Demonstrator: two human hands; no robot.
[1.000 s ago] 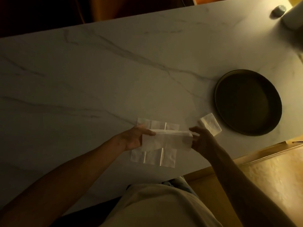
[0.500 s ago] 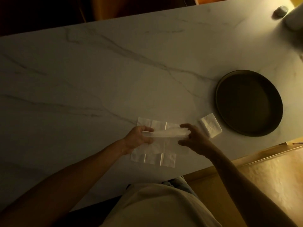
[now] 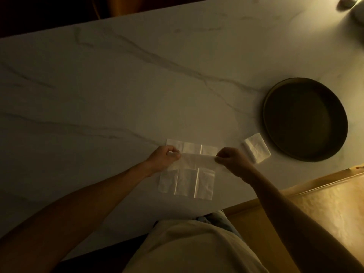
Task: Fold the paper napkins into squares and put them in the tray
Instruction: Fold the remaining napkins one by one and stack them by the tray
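Note:
A thin white paper napkin (image 3: 197, 160) hangs stretched between my hands just above the table. My left hand (image 3: 163, 157) pinches its left top corner and my right hand (image 3: 230, 160) pinches its right top corner. Under it a flat pile of unfolded napkins (image 3: 187, 182) lies on the marble table (image 3: 118, 95). One napkin folded into a square (image 3: 256, 150) rests to the right of my right hand, beside the round dark tray (image 3: 305, 119), which holds nothing.
The table's near edge runs just below the napkin pile, with a wooden floor (image 3: 315, 203) beyond it at the lower right. A small dark object (image 3: 346, 1) and a pale rounded thing sit at the far right corner.
The held napkin, a folded strip a second ago, has been opened and now hangs flat between both hands. My hands have drawn a little further apart.

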